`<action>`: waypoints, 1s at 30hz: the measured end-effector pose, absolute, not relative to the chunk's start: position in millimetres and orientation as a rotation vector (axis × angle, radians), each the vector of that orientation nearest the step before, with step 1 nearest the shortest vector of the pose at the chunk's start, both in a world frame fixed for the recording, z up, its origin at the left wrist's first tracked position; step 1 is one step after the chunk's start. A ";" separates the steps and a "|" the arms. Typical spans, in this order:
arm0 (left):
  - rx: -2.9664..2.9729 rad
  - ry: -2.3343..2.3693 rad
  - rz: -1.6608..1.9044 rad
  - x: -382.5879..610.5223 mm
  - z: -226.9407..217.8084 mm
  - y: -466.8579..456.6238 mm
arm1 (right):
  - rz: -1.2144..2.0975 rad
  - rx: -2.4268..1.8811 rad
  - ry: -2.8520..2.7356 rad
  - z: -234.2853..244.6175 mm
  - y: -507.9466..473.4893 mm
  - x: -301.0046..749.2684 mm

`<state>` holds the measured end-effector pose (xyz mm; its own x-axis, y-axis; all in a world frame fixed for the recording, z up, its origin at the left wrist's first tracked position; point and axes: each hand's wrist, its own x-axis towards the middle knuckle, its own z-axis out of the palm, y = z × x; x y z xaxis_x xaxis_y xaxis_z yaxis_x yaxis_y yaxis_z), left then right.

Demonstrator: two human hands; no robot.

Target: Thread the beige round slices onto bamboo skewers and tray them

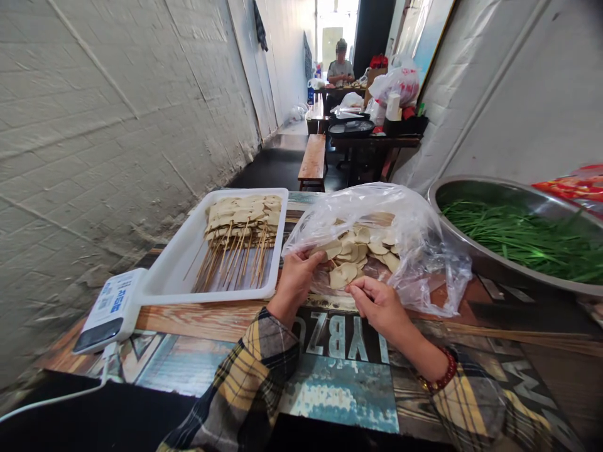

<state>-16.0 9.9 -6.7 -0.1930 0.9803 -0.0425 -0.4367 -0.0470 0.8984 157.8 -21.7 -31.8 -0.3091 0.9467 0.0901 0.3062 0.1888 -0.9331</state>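
A clear plastic bag (414, 251) lies open on the table and holds several flat beige slices (362, 248). My left hand (296, 279) is at the bag's mouth, its fingers closed on one slice. My right hand (377, 301) is pinched at the bag's front edge, beside the slices; it seems to hold a thin skewer, too fine to be sure. Left of the bag, a white tray (183, 263) carries several skewers threaded with the same slices (242, 216), their sticks pointing toward me.
A big steel bowl (471, 251) of green chives stands at the right. Loose bamboo skewers (527, 336) lie at the right front. A small white device (110, 307) with a cable sits at the table's left edge. Far down the aisle a person sits at another table (340, 66).
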 end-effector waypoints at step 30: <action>1.183 1.259 1.479 -14.3 -16.4 10.0 | 1.101 -1.227 -1.687 -34.8 -15.2 153.9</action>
<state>-14.3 10.0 -16.4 -0.2012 0.9702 0.1352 -0.0216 -0.1424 0.9896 153.9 -15.2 -34.8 -0.2465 0.9650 0.0893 0.3065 0.1650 -0.9375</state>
